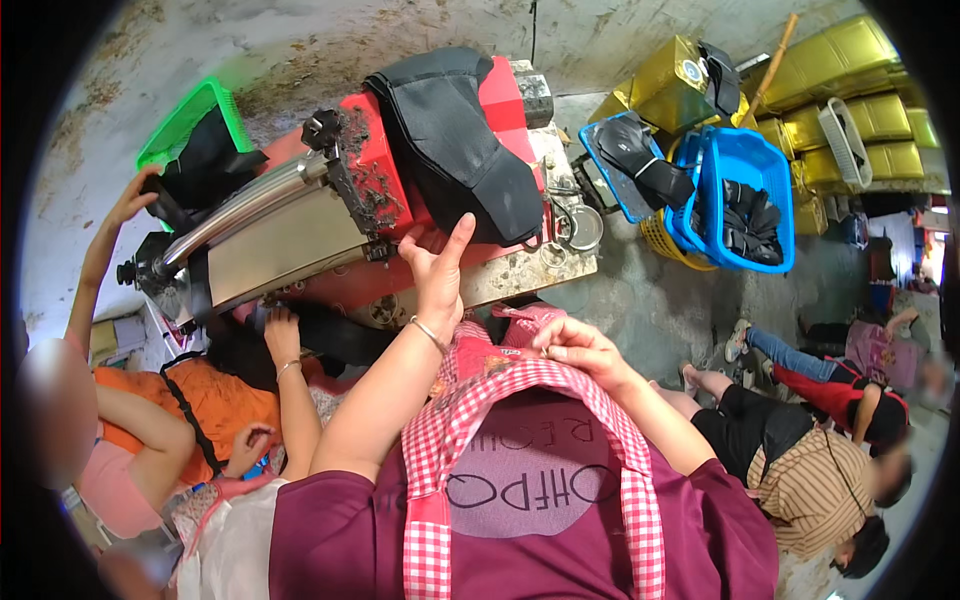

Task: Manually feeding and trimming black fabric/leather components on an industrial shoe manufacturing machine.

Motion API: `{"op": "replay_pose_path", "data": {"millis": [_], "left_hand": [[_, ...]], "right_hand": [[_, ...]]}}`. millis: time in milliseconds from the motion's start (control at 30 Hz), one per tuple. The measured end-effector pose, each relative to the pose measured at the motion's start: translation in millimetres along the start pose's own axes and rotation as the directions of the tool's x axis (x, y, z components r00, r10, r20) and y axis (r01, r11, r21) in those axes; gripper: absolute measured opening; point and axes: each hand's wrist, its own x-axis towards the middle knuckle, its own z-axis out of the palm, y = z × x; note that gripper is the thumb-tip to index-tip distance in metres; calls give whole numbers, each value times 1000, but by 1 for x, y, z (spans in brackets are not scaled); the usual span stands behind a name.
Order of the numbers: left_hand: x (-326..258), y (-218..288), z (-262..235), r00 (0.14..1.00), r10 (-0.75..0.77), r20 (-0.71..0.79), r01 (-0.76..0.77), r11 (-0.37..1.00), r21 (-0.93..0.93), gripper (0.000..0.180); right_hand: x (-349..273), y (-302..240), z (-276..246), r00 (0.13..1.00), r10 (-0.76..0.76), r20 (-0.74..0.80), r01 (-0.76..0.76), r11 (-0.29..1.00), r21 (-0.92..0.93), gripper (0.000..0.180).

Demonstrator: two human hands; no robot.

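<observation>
Head: black piece (455,140) touching left fingers (455,240).

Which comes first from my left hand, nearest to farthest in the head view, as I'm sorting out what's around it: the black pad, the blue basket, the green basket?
From the left hand:
1. Black pad, just above, at its fingertips.
2. Green basket, far upper left.
3. Blue basket, upper right, about as far; too close to call.
</observation>
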Motion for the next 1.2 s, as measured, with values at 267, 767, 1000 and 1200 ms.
{"op": "replay_pose_path", "data": {"millis": [267, 767, 1000, 1200], "left_hand": [[-7, -6, 41, 968, 29, -248, 16, 984, 179, 103], [-38, 14, 35, 979, -202, 30, 204, 975, -84, 43], [-67, -7, 16, 978, -149, 145, 144, 989, 44, 69], [-113, 11, 25, 934, 215, 286, -327, 837, 439, 61]], "right_hand": [[65, -44, -101, 921, 57, -386, -100, 991, -90, 23], [125, -84, -107, 898, 439, -13, -440, 898, -5, 69], [130, -84, -41, 869, 490, 78, -491, 871, -2, 53], [129, -63, -14, 917, 396, -48, -389, 914, 114, 37]]}}
